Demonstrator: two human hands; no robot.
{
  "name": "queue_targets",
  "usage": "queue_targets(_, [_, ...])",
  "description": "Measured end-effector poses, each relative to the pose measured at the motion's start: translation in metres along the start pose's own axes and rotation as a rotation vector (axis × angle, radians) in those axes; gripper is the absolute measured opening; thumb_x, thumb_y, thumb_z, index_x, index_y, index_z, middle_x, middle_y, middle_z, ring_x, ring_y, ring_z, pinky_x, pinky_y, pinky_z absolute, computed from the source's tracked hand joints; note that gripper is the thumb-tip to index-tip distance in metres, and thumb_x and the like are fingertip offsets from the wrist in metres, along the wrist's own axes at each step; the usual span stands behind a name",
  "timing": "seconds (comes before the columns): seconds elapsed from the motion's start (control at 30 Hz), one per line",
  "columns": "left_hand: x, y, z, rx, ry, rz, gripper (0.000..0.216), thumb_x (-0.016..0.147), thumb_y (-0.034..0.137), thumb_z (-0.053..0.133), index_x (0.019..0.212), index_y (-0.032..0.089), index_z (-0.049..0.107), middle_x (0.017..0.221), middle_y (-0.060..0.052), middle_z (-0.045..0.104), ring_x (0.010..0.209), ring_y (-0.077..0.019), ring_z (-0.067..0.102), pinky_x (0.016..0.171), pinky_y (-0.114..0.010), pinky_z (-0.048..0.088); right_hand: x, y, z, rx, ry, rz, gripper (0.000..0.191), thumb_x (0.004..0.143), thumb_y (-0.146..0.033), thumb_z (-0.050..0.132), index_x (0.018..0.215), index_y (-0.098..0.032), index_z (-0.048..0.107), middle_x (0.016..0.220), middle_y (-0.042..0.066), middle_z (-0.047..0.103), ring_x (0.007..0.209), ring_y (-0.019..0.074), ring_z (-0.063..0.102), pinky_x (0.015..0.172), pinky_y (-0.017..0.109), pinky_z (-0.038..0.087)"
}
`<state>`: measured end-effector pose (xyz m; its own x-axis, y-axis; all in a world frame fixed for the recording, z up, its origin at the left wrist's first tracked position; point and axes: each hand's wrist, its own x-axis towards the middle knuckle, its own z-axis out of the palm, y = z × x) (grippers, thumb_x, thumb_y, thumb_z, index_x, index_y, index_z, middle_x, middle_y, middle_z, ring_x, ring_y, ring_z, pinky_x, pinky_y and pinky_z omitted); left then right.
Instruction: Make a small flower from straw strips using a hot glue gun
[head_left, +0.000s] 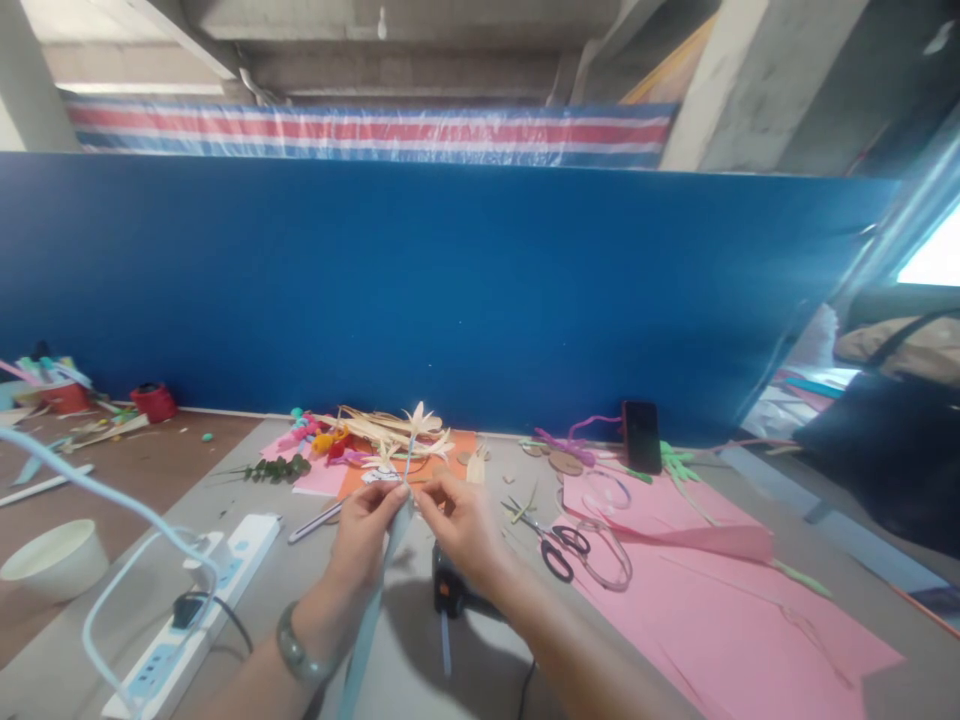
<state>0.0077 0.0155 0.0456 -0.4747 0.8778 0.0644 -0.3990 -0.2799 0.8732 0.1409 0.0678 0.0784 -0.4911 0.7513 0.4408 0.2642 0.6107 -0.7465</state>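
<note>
Above the middle of the table, a cream-coloured handmade flower (422, 420) stands upright on a thin light-blue stem (409, 462). My left hand (363, 532) pinches the stem's lower part, together with the top of a long pale-blue paper strip (369, 625) that hangs down towards me. The fingertips of my right hand (466, 525) are closed at the same spot, against the stem and strip. Exactly which layer each finger grips is hidden. Below my right hand lies a black glue gun (448, 582), partly covered by it.
A white power strip (217, 600) with cables lies left, near a pale bowl (56, 560). Dried husk strips (367, 428) and a green leafy sprig (277, 468) lie behind my hands. Scissors (559, 550), pink paper (720, 610) and a leaning phone (641, 437) are right. A blue partition (450, 290) stands behind.
</note>
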Motion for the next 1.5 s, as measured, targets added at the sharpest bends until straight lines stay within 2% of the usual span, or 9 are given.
queue_targets(0.27, [0.001,0.008,0.0,-0.051,-0.042,-0.056,0.021,0.063,0.028,0.083,0.073,0.014,0.071,0.067,0.0,0.07,0.063,-0.0107,0.061,0.065,-0.021,0.049,0.01,0.001,0.002,0.427,-0.054,0.209,0.017,0.077,-0.03,0.064,0.077,-0.014,0.068,0.072,0.003,0.067,0.065,0.0137,0.058,0.062,0.026,0.044])
queue_targets(0.43, [-0.004,0.009,0.001,-0.003,-0.087,-0.096,0.022,0.064,0.031,0.082,0.069,0.014,0.069,0.064,0.0,0.069,0.056,-0.0098,0.058,0.057,-0.02,0.046,0.013,-0.001,-0.006,0.726,-0.168,0.339,0.03,0.068,-0.04,0.076,0.08,-0.015,0.067,0.056,-0.005,0.054,0.045,0.0056,0.036,0.046,0.021,0.026])
queue_targets(0.53, [-0.005,0.008,0.002,0.001,-0.084,-0.103,0.023,0.062,0.03,0.084,0.067,0.014,0.068,0.061,0.001,0.067,0.054,-0.01,0.056,0.055,-0.02,0.046,0.015,0.001,-0.009,0.838,-0.263,0.338,0.032,0.064,-0.039,0.08,0.078,-0.016,0.063,0.053,-0.008,0.048,0.044,0.0049,0.032,0.044,0.022,0.022])
queue_targets(0.77, [-0.001,0.006,0.0,-0.083,-0.042,-0.041,0.023,0.058,0.027,0.085,0.071,0.016,0.069,0.066,0.001,0.069,0.062,-0.013,0.062,0.063,-0.024,0.05,0.011,0.004,-0.005,0.689,-0.286,0.378,0.038,0.059,-0.037,0.084,0.078,-0.016,0.059,0.067,-0.003,0.06,0.058,0.0094,0.052,0.056,0.023,0.039])
queue_targets(0.9, [0.001,0.006,-0.003,-0.067,-0.032,-0.037,0.023,0.059,0.025,0.085,0.073,0.015,0.07,0.067,0.0,0.069,0.064,-0.0119,0.062,0.063,-0.022,0.049,0.008,0.005,-0.001,0.647,-0.351,0.346,0.035,0.061,-0.037,0.082,0.07,-0.015,0.057,0.065,-0.004,0.058,0.062,0.0108,0.054,0.063,0.025,0.04])
queue_targets(1.13, [0.002,0.007,-0.004,-0.071,-0.057,-0.03,0.022,0.061,0.028,0.084,0.073,0.016,0.07,0.061,0.001,0.064,0.055,-0.0083,0.054,0.053,-0.02,0.04,0.008,-0.007,-0.006,0.996,-0.273,0.419,0.036,0.058,-0.023,0.078,0.068,-0.019,0.044,0.062,-0.004,0.058,0.063,0.0138,0.06,0.064,0.028,0.045])
queue_targets(1.23, [0.001,0.009,-0.004,-0.068,-0.051,-0.034,0.024,0.059,0.029,0.085,0.074,0.016,0.07,0.059,0.002,0.061,0.052,-0.0075,0.051,0.049,-0.02,0.037,0.007,-0.012,-0.009,1.046,-0.302,0.471,0.032,0.058,-0.019,0.073,0.076,-0.02,0.046,0.057,-0.007,0.052,0.05,0.0091,0.05,0.049,0.021,0.035])
queue_targets(1.33, [-0.001,0.012,-0.002,-0.046,-0.076,-0.029,0.023,0.06,0.029,0.084,0.073,0.016,0.071,0.056,0.003,0.058,0.048,-0.0055,0.044,0.046,-0.018,0.032,0.007,-0.014,-0.009,0.936,-0.258,0.48,0.03,0.062,-0.021,0.072,0.083,-0.019,0.05,0.056,-0.009,0.046,0.044,0.0042,0.034,0.043,0.019,0.022])
queue_targets(1.5, [-0.003,0.008,-0.005,-0.006,-0.092,0.009,0.019,0.065,0.028,0.082,0.077,0.016,0.073,0.054,0.004,0.055,0.049,-0.0053,0.041,0.047,-0.018,0.032,0.007,-0.017,-0.01,0.646,-0.191,0.451,0.025,0.068,-0.033,0.073,0.079,-0.016,0.058,0.063,-0.004,0.052,0.052,0.0074,0.041,0.046,0.021,0.028])
